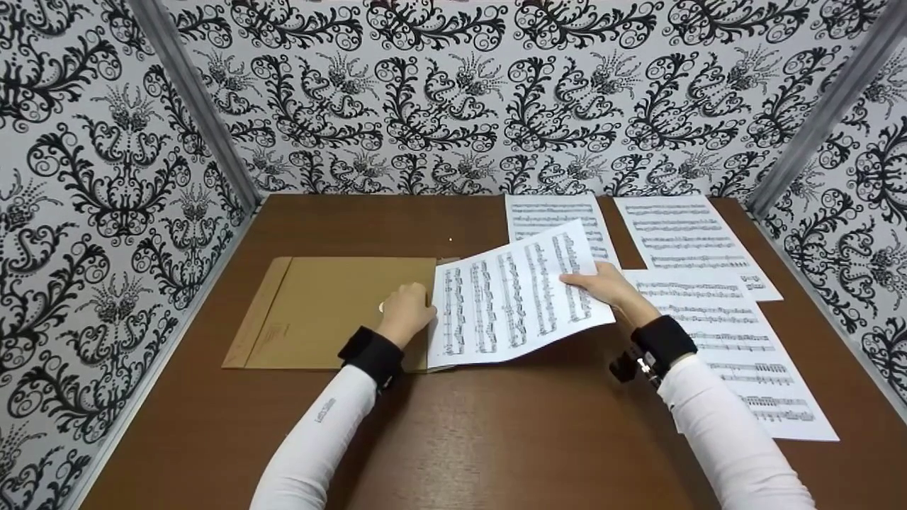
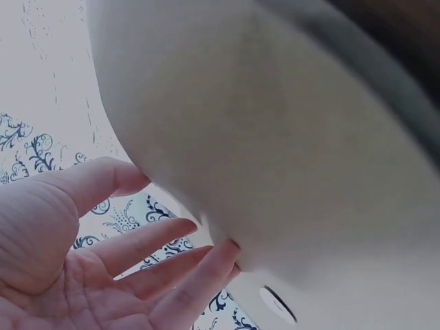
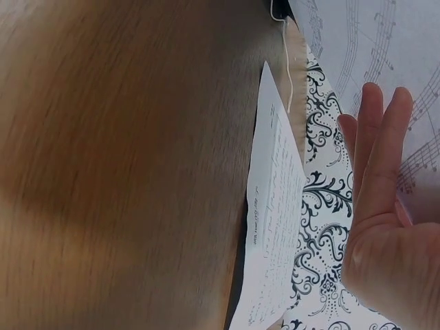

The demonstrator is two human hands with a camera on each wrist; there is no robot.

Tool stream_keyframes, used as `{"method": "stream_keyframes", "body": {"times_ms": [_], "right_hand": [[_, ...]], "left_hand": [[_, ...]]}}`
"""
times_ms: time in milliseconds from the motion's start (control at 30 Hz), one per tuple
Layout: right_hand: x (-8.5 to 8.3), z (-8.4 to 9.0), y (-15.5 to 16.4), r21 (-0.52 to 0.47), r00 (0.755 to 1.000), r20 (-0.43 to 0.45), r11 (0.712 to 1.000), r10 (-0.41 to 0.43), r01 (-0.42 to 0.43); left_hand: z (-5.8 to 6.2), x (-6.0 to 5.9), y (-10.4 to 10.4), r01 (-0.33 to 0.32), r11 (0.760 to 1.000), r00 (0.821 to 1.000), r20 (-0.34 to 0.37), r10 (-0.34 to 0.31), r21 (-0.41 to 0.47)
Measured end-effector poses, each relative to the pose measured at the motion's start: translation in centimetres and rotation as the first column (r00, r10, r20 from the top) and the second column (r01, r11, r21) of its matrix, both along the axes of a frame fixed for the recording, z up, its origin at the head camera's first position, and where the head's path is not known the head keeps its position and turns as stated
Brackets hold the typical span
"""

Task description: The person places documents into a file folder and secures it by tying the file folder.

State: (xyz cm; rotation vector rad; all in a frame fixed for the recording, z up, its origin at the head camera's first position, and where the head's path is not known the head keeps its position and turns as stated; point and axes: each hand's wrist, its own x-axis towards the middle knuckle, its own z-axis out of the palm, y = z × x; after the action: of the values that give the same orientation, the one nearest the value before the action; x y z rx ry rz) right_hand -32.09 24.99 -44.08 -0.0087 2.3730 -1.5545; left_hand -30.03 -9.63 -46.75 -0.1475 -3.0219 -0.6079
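Note:
A brown cardboard envelope (image 1: 333,290) lies flat on the table, its opening toward the right. My left hand (image 1: 407,312) holds the envelope's edge at that opening, thumb and fingertips at the rim in the left wrist view, beside a small white disc (image 2: 277,304). Partly inside the opening is a sheet of music (image 1: 514,290), turned sideways and bowed upward. My right hand (image 1: 606,287) pinches the sheet's raised right end, thumb on top. In the right wrist view its straight fingers (image 3: 385,148) lie against the page. The sheet's left edge is hidden at the envelope.
More sheet music lies at the right: one page (image 1: 553,209) at the back, partly covered, another (image 1: 680,230) at the back right, and a nearer one (image 1: 744,361) under my right forearm. Patterned walls (image 1: 453,99) enclose the brown table (image 1: 453,439) at the back and sides.

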Motion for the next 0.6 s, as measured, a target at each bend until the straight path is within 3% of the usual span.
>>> {"method": "stream_keyframes", "body": {"times_ms": [200, 600], "right_hand": [[-0.30, -0.43, -0.03, -0.014, 1.000, 0.009, 1.000, -0.023, 0.023], [-0.46, -0.50, 0.19, 0.054, 1.000, -0.017, 0.998, -0.005, 0.006]], "left_hand": [[0.20, 0.13, -0.03, -0.007, 1.000, 1.000, -0.004, 0.007, 0.024], [0.52, 0.14, -0.07, -0.017, 0.998, 1.000, 0.000, 0.017, 0.053]]}}
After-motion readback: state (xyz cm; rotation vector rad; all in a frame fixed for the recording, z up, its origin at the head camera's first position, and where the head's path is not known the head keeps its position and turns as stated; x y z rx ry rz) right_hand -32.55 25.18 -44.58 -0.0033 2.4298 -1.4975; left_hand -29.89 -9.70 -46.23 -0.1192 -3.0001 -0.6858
